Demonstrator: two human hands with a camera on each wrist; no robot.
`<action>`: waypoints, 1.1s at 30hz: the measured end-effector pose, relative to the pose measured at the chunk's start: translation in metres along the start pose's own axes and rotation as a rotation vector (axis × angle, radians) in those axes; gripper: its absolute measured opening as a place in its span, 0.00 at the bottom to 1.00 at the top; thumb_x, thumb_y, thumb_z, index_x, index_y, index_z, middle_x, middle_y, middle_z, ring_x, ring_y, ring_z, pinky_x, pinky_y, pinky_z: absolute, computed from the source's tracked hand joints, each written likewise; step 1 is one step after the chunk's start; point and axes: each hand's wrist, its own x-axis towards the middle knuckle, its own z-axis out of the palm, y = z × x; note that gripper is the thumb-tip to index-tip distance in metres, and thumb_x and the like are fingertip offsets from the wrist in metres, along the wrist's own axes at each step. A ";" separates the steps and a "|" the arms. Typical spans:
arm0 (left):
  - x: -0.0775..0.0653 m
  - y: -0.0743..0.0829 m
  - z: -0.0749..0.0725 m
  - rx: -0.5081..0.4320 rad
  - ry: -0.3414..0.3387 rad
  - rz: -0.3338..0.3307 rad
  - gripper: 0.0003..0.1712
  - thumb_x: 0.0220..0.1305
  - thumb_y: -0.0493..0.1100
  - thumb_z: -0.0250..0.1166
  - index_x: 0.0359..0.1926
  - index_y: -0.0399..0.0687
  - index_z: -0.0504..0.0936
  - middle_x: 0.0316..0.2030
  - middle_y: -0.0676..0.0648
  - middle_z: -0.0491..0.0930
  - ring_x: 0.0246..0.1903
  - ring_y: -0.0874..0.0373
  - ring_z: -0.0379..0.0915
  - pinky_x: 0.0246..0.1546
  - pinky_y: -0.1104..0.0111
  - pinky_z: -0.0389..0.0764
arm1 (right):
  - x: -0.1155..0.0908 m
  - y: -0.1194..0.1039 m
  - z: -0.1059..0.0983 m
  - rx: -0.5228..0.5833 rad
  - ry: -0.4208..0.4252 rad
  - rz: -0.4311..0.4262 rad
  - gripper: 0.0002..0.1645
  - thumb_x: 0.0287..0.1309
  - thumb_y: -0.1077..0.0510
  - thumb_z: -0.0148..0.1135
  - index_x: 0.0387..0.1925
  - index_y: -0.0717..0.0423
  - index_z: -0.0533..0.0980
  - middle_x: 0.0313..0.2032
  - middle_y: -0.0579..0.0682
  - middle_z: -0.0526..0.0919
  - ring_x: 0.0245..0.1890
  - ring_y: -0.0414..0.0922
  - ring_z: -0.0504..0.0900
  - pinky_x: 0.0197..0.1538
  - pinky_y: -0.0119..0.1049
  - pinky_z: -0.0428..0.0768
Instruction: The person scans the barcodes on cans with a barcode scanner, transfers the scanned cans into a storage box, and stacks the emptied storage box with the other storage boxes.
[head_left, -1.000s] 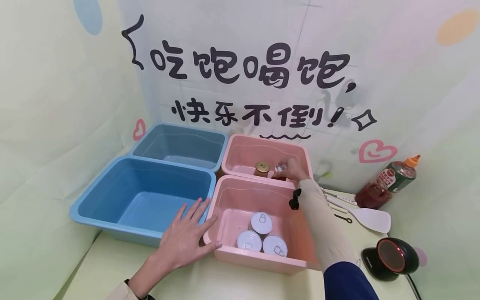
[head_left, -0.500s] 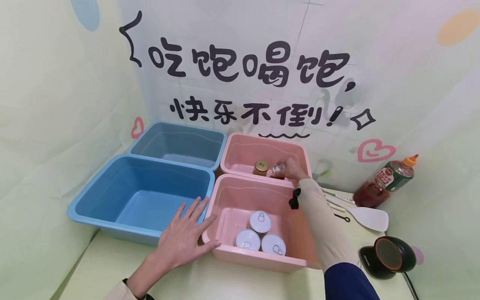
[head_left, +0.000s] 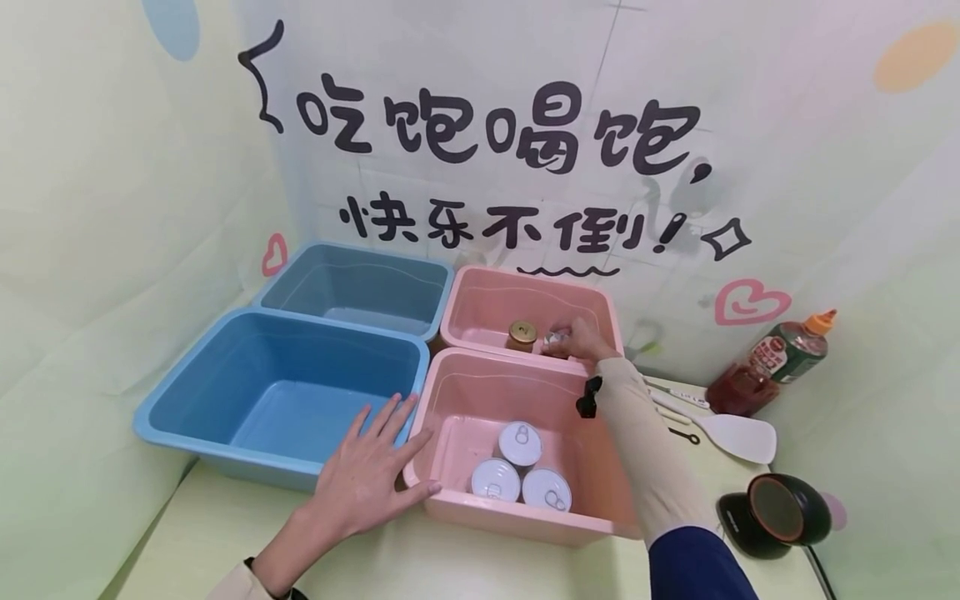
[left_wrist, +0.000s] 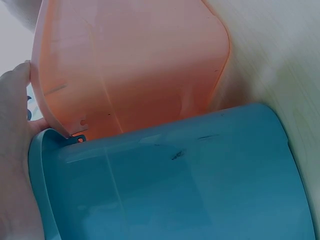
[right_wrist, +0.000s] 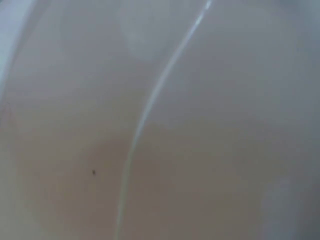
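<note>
— Barely anything has moved since the last frame: we note the right hand [head_left: 585,340] and the small pale thing [head_left: 557,337] in its fingers shifted only slightly, and the left hand [head_left: 367,471] where it was. Entry for the pale thing?

— Far pink bin [head_left: 525,298], one, pale thing inside at the near right, pinched between right thumb and fingers. Too small and partly covered for us to name it; whether it touches the bin's floor we cannot tell. Just left of it, one jar [head_left: 522,335], gold lid up.

— And the right wrist view?

— Blurred: we enter only a pale surface crossed by a light curved line.

— Left hand?

— Fingers straight and spread apart, gripping nothing. Fingertips at the rim of the near blue bin [head_left: 296,417], thumb on the rim of the near pink bin [head_left: 517,398]. From the left wrist, we see the walls of both, side by side.

— Contents of the near pink bin?

— Tins, three, upright, ring pulls uppermost: one behind [head_left: 520,443], two in front, grouped close.

— Remainder?

— Far blue bin [head_left: 360,283], one, behind the other blue. To the right on the table [head_left: 420,567]: bottle [head_left: 768,358], orange cap, leaning; spatula [head_left: 742,438], white; black device [head_left: 787,510], nearest us.
</note>
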 end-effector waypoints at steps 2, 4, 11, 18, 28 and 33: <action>0.000 0.000 0.000 0.002 -0.006 -0.002 0.44 0.60 0.81 0.48 0.70 0.68 0.71 0.78 0.45 0.55 0.77 0.43 0.51 0.73 0.40 0.55 | -0.001 0.000 0.000 0.016 -0.013 0.003 0.14 0.56 0.63 0.72 0.45 0.63 0.84 0.36 0.56 0.87 0.29 0.44 0.81 0.33 0.32 0.79; 0.001 0.001 0.000 0.001 -0.010 -0.002 0.44 0.60 0.81 0.48 0.70 0.68 0.71 0.78 0.45 0.55 0.77 0.43 0.50 0.73 0.40 0.54 | -0.002 -0.001 -0.001 0.033 -0.026 0.011 0.15 0.57 0.63 0.71 0.46 0.63 0.84 0.37 0.58 0.87 0.28 0.45 0.82 0.34 0.33 0.81; 0.001 0.002 0.000 -0.006 -0.004 -0.001 0.43 0.59 0.80 0.50 0.70 0.68 0.71 0.78 0.45 0.55 0.77 0.43 0.50 0.73 0.40 0.55 | -0.003 -0.003 -0.005 0.006 -0.009 0.026 0.28 0.59 0.64 0.69 0.60 0.69 0.75 0.51 0.67 0.84 0.34 0.46 0.86 0.44 0.39 0.86; 0.000 0.001 0.001 -0.019 0.004 -0.005 0.43 0.58 0.78 0.55 0.70 0.67 0.72 0.78 0.45 0.56 0.77 0.43 0.50 0.73 0.40 0.55 | -0.001 -0.012 -0.021 -0.130 0.025 -0.022 0.38 0.57 0.56 0.73 0.65 0.68 0.71 0.56 0.69 0.78 0.49 0.59 0.79 0.52 0.49 0.80; 0.001 0.003 0.000 -0.017 -0.012 -0.009 0.44 0.59 0.81 0.49 0.69 0.68 0.72 0.78 0.45 0.55 0.77 0.43 0.51 0.73 0.40 0.55 | -0.027 -0.037 -0.050 -0.198 0.097 -0.139 0.46 0.53 0.52 0.76 0.69 0.61 0.67 0.63 0.67 0.75 0.60 0.65 0.76 0.59 0.57 0.78; 0.001 0.003 0.001 -0.016 0.012 -0.006 0.43 0.58 0.81 0.51 0.68 0.67 0.74 0.77 0.45 0.57 0.76 0.43 0.52 0.73 0.40 0.55 | -0.048 -0.053 -0.059 -0.230 0.128 -0.196 0.47 0.53 0.50 0.76 0.70 0.59 0.66 0.60 0.67 0.76 0.57 0.63 0.78 0.59 0.57 0.78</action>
